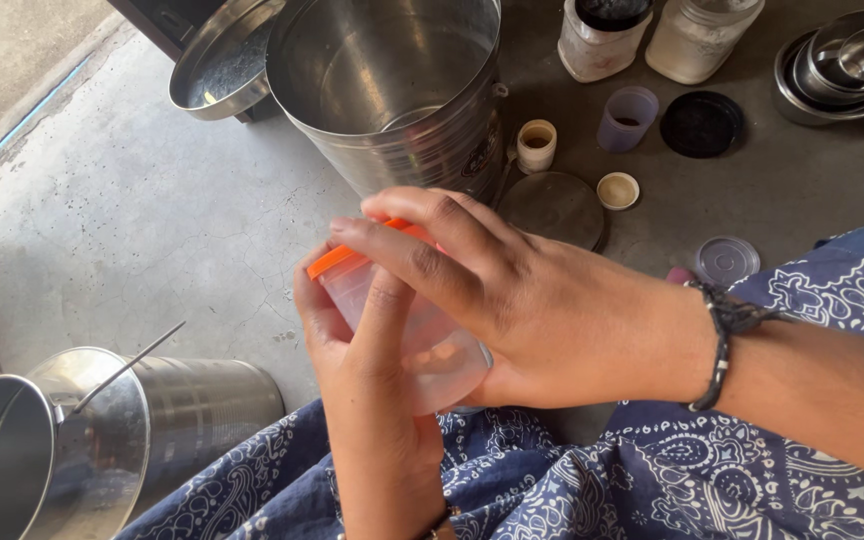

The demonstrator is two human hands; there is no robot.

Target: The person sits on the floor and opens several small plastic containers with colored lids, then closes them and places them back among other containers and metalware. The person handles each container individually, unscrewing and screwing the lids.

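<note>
My left hand point(367, 380) cradles the clear jar point(422, 335) just in front of the big steel drum point(392, 90), and my right hand point(512, 300) fingers curl closed over its orange lid point(337, 260); the lid looks seated but tilted, so I judge the closing nearly done, not finished. Beyond the drum I count two glass jars, one lilac cup and four loose lids; a second steel drum lies left of it.

Daylight is even and fairly bright. Steel canister point(392, 90) at 12 o'clock shows soft glare. Shadows are weak and short. Focus is sharp centre, slight wide-angle stretch at edges.
</note>
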